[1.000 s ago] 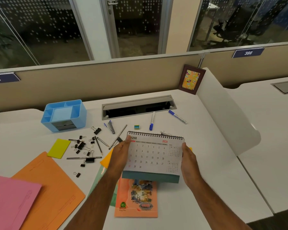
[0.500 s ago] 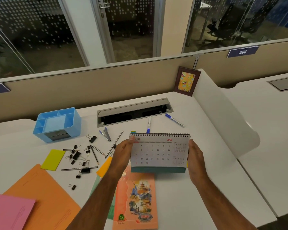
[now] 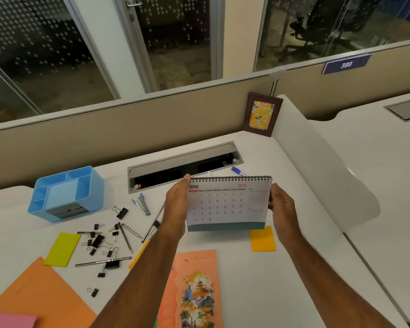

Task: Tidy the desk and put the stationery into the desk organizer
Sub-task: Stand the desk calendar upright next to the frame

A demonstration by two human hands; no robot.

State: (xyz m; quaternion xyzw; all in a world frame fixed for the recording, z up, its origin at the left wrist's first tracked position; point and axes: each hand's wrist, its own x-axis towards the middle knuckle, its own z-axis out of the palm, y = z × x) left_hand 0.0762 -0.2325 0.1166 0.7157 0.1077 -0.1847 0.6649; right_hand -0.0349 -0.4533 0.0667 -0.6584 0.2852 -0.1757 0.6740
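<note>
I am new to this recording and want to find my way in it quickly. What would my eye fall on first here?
First, the white spiral-bound June desk calendar, held upright above the white desk at mid-frame between the left hand and the right hand. Next, the light blue plastic desk organizer at the back left, its compartments apparently empty. In front of it lie scattered black binder clips and pencils.

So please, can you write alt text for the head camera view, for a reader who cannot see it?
Two bare hands, left hand and right hand, hold a June 2026 desk calendar upright above a white desk. To the left lie scattered binder clips, pencils and an empty blue desk organizer.
</note>
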